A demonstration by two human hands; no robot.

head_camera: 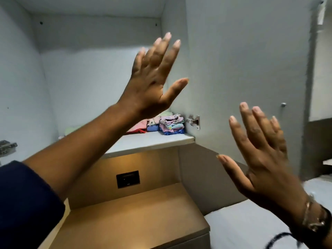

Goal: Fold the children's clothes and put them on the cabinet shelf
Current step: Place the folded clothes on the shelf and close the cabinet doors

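Folded children's clothes (166,124) in pink, blue, green and patterned fabric lie in small stacks at the back right of the white cabinet shelf (152,141). My left hand (152,78) is raised in front of the open cabinet, above the stacks, with its fingers spread and nothing in it. My right hand (260,153) is held up lower and to the right, outside the cabinet, fingers also apart and empty. My left forearm hides part of the shelf and the pink and green clothes on its left side.
Below the shelf is a wooden nightstand top (134,212) with a black wall socket (128,179) behind it. A white bed (251,225) is at the lower right. A metal door hinge (194,121) sits on the cabinet's right wall, another hinge (7,146) at the left.
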